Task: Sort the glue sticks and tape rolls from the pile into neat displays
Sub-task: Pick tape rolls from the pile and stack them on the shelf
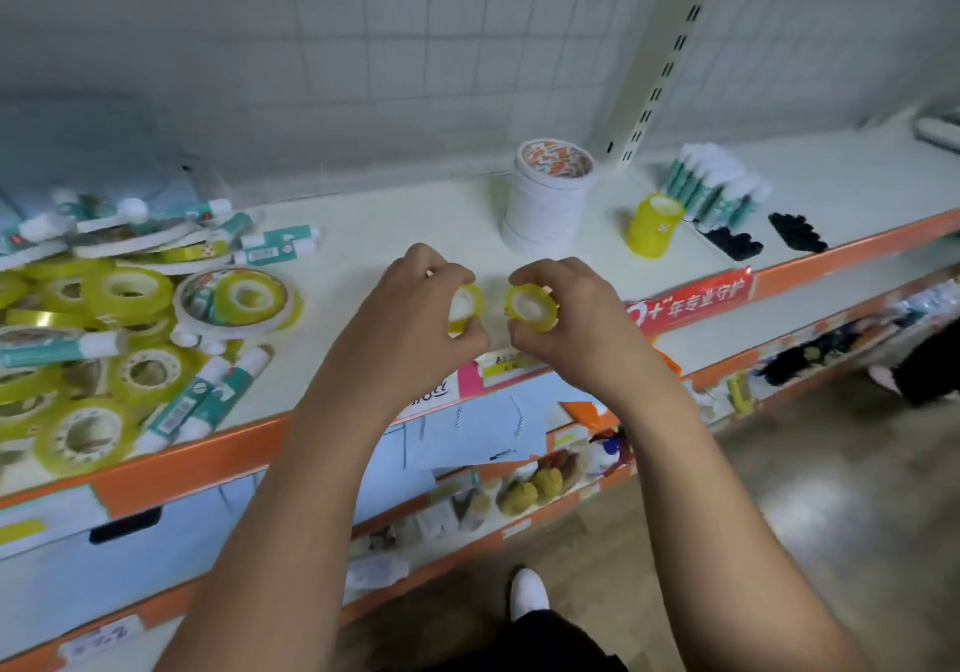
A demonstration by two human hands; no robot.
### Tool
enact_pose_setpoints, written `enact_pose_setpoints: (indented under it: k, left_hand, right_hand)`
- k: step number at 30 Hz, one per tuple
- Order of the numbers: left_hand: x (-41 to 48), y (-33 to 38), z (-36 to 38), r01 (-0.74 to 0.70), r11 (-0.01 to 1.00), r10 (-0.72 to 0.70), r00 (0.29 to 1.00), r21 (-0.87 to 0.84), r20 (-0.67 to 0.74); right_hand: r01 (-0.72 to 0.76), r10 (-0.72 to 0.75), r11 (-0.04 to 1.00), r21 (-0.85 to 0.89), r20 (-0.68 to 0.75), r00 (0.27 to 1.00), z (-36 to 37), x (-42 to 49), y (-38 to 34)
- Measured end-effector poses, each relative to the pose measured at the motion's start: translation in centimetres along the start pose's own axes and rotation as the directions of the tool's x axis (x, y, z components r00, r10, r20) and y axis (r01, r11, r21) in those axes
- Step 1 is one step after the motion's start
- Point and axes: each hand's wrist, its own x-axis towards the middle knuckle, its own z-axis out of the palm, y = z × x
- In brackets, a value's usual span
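Far L of the shelf [395, 224]: the pile [98, 318], yellow tape rolls mixed w/ teal-and-white glue sticks, some sticks lying across rolls, plus a few wide white rolls. At the pile's right edge, one yellow roll sits inside a big white ring.

Centre, near the shelf's front edge: left hand [415, 307], fingers curled, pinches a small yellow tape roll [464, 307] btwn thumb below and fingers above; the roll stands on edge. Just beside it the right hand [576, 318] pinches a second yellow roll [532, 309] the same way, hole facing the camera. The two rolls are close, w/ a narrow gap btwn them. Can't tell if either touches the shelf.

Right of the hands, farther back: white roll stack [545, 198], upright, patterned disc on top. Next right and a bit nearer: yellow roll stack [652, 224], a short column, slightly tilted. Behind it to the right: glue stick row [711, 188], packed together, white caps. Near-right of that: two black strips [732, 245] lying flat, apart. On the front edge below: red label [691, 302].
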Motion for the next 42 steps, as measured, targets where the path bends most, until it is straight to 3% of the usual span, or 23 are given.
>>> enact_pose_setpoints:
  k: [10, 20, 29, 42]
  left_hand:
    - [6.3, 6.6, 5.2, -0.061, 0.998, 0.061, 0.998, -0.010, 0.004]
    - [14.7, 12.9, 10.2, -0.016, 1.000, 0.015, 0.998, -0.009, -0.064]
    - [16.6, 14.7, 11.6, 0.105, 0.994, -0.099, 0.985, 0.033, -0.139]
    - [21.6, 16.6, 14.9, 0.054, 0.998, -0.050, 0.993, 0.036, -0.110]
  right_hand:
    - [-0.035, 0.036, 0.999, 0.029, -0.028, 0.999, -4.4, 2.1, 9.1]
    - [0.109, -0.106, 0.993, 0.046, -0.059, 0.993, -11.3, 9.3, 18.4]
    - [0.232, -0.234, 0.972, 0.028, 0.044, 0.971, -11.4, 14.2, 21.8]
    - [0.099, -0.140, 0.974, 0.204, 0.198, 0.970, -11.8, 15.3, 26.4]
